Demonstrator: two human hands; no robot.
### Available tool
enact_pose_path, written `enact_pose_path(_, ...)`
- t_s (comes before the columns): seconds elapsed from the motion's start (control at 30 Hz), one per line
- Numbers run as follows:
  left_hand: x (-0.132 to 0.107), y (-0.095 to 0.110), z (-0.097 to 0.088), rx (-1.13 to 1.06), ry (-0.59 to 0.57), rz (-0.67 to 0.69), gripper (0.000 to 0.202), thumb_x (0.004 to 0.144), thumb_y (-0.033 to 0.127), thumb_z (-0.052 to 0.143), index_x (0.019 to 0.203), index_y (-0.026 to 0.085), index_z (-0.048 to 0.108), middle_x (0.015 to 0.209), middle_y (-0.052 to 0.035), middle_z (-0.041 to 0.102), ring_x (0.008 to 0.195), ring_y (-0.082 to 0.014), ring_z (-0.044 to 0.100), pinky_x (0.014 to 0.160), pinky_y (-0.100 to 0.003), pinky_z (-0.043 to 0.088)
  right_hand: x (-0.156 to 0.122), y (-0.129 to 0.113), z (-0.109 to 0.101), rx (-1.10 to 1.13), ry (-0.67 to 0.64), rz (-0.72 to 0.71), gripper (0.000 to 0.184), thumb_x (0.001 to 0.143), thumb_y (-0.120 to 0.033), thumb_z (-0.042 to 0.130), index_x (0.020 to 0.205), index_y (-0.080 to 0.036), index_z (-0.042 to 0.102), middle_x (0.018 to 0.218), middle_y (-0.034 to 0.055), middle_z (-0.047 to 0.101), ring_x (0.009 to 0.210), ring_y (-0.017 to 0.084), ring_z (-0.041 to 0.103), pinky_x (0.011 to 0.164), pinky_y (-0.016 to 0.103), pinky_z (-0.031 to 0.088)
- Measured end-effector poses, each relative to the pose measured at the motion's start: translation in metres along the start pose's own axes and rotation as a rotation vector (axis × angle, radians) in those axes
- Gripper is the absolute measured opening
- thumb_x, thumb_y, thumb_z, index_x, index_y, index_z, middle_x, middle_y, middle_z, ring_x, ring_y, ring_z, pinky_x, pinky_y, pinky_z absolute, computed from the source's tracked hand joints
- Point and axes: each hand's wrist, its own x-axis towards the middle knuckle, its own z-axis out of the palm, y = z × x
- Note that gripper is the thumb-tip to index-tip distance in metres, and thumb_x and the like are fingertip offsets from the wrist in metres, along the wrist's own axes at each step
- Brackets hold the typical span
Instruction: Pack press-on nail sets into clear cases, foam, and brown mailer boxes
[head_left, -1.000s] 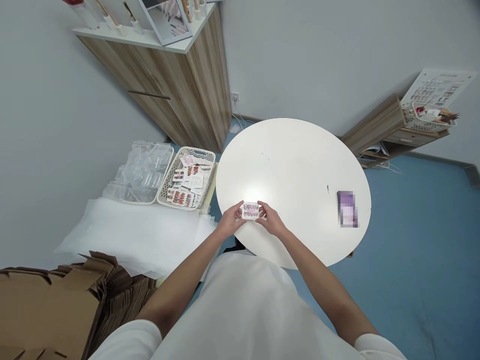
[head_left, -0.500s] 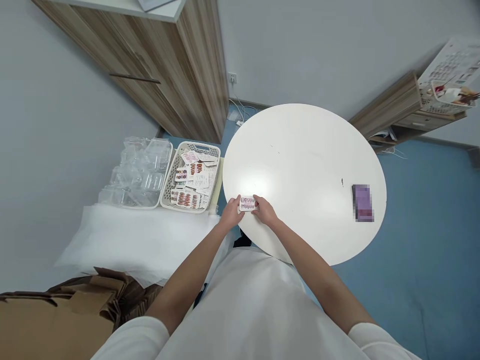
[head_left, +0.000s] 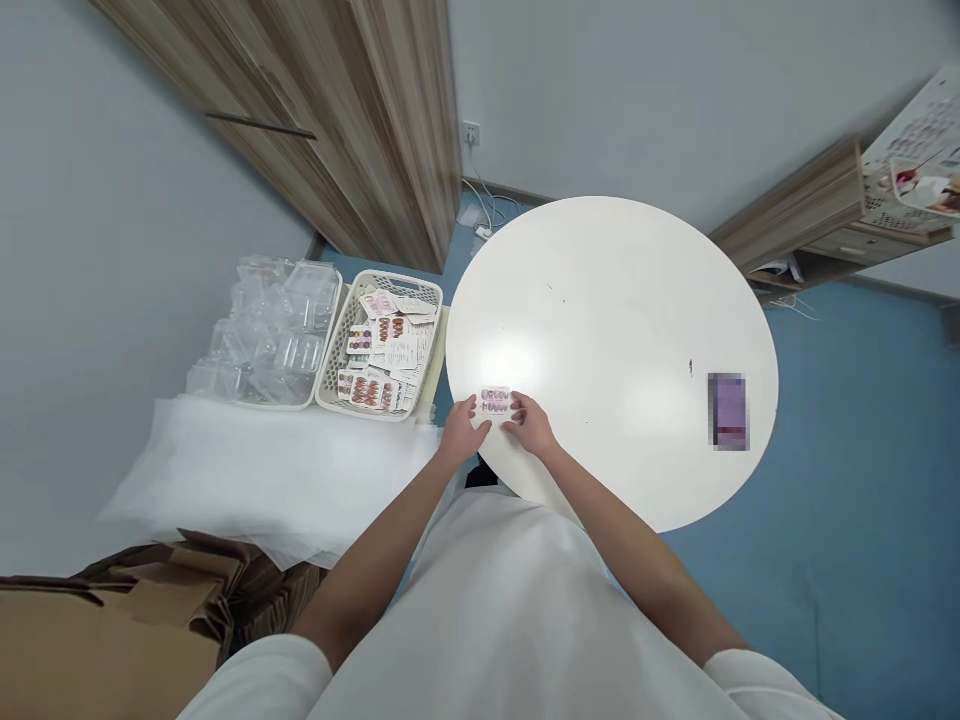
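Note:
A small white card of press-on nails (head_left: 495,402), with two rows of pinkish-purple nails, lies at the near left edge of the round white table (head_left: 615,300). On its left side is my left hand (head_left: 461,430), fingers and thumb spread close to the card's edge. My right hand (head_left: 532,425) rests at the opposite side, fingers curved and thumb apart. Neither thumb presses on the card; whether the fingertips still brush its edges is hard to make out.
A pixelated purple item (head_left: 729,412) lies at the table's right. To the left stand a basket of nail cards (head_left: 322,385) and another full of clear plastic trays (head_left: 262,330). White sheeting (head_left: 285,470) and folded cardboard (head_left: 112,640) are nearer. A wooden cabinet (head_left: 360,130) stands behind.
My fingers and thumbs have loosened from the nail card's sides and spread apart; the card now lies on the table. The view has shifted slightly.

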Motion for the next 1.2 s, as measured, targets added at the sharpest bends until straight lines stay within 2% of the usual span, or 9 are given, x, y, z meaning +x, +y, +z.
enact_pose_path(0.13,-0.007,-0.004,0.005,-0.257,0.023,-0.075,0.056,0.069,0.020,0.059,0.122,0.019,0.042,0.123,-0.0128,0.045,0.106,-0.0219,0.049,0.083,-0.035,0.044,-0.018,0.001,0.003,0.292,0.007,0.049,0.066,0.064,-0.023,0.062,0.125,-0.028,0.036,0.124,0.0077,0.043,0.101,0.018,0.051,0.081,0.034,0.045)
enact_pose_path(0.23,-0.009,-0.006,0.009,-0.319,0.027,-0.067,0.056,0.068,0.014,0.057,0.122,0.020,0.043,0.127,-0.0109,0.044,0.110,-0.0211,0.047,0.089,-0.036,0.042,-0.024,0.001,0.008,0.356,0.021,0.037,0.064,0.066,-0.021,0.059,0.125,-0.029,0.036,0.129,0.0075,0.041,0.107,0.018,0.048,0.086,0.037,0.043)
enact_pose_path(0.43,-0.004,-0.004,0.009,-0.292,0.037,-0.046,0.059,0.066,0.010,0.055,0.123,0.019,0.043,0.126,-0.0105,0.045,0.112,-0.0215,0.046,0.094,-0.038,0.038,-0.017,0.001,0.014,0.286,-0.003,-0.004,0.061,0.068,-0.019,0.056,0.124,-0.030,0.036,0.128,0.0051,0.044,0.109,0.017,0.048,0.091,0.037,0.040)
enact_pose_path(0.63,0.016,-0.007,0.000,-0.266,0.062,0.005,0.061,0.066,0.010,0.054,0.125,0.019,0.041,0.127,-0.0097,0.046,0.113,-0.0210,0.046,0.095,-0.037,0.038,0.000,-0.009,0.021,0.288,-0.006,-0.039,0.063,0.068,-0.021,0.057,0.126,-0.028,0.034,0.130,0.0065,0.041,0.113,0.018,0.046,0.093,0.036,0.039)
enact_pose_path(0.83,0.034,-0.004,-0.010,-0.239,0.083,0.029,0.062,0.066,0.010,0.053,0.126,0.018,0.040,0.128,-0.0096,0.044,0.114,-0.0213,0.045,0.096,-0.037,0.036,0.018,-0.017,0.029,0.252,0.005,-0.068,0.065,0.068,-0.019,0.056,0.127,-0.029,0.032,0.131,0.0043,0.040,0.114,0.018,0.045,0.092,0.036,0.039)
enact_pose_path(1.2,0.027,0.005,-0.015,-0.137,0.082,0.045,0.061,0.069,0.014,0.052,0.127,0.020,0.038,0.129,-0.0087,0.043,0.115,-0.0222,0.043,0.095,-0.036,0.037,0.017,-0.020,0.028,0.198,0.013,-0.076,0.065,0.068,-0.021,0.056,0.127,-0.029,0.031,0.128,0.0037,0.043,0.113,0.017,0.044,0.091,0.035,0.041)
